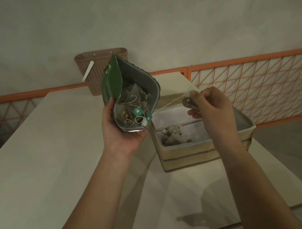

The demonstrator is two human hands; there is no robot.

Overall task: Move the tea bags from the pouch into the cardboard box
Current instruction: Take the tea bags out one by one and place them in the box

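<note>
Translucent pyramid tea bag; foil-lined pouch

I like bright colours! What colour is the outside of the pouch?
Dark green outside, silver-grey inside. The pouch shows in the head view, the only one.

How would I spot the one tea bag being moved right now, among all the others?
Start at the cardboard box on the pale table. Just above its far side, the right hand pinches a single pyramid tea bag. Unlike the bags heaped in the box or the green pouch, it hangs in the air, its string pulled taut back to the pouch's mouth.
</note>
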